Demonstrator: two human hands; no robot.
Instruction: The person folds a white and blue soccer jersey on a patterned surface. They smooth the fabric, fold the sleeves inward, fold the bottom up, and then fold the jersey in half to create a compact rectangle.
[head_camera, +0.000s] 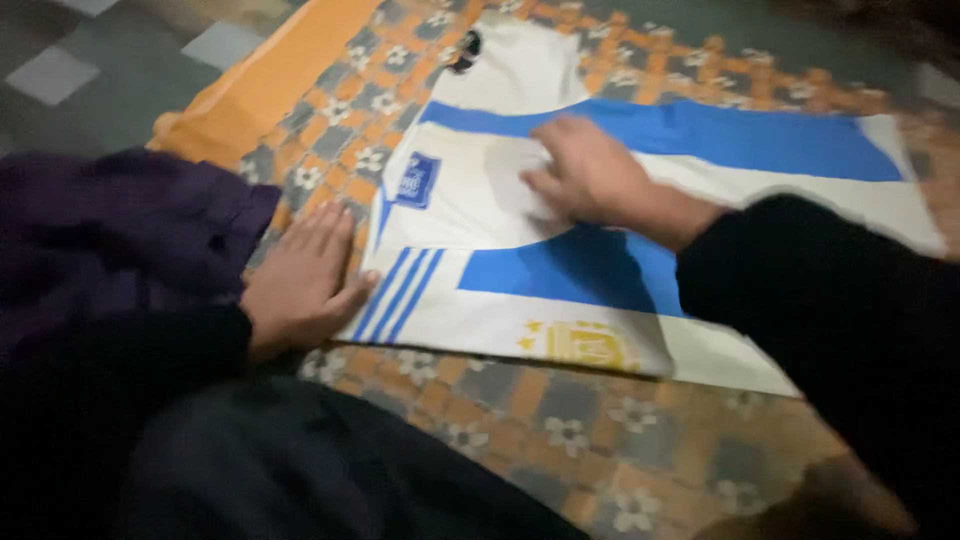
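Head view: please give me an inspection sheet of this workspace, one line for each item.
Surface: orange mat with grey flower squares, lying on a tiled floor.
Job's things: white and blue striped jersey spread flat on the mat.
Clutter: purple cloth beside the jersey.
Grippers: left hand flat, open, at the jersey's edge; right hand open, pressing the middle of the jersey.
Cables: nothing seen.
Surroundings: dim light; picture partly blurred.

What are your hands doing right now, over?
Left hand flat, pinning the jersey's edge. Right hand pressing its middle. Jersey lies spread on patterned cloth. Purple garment beside the left hand, apart.
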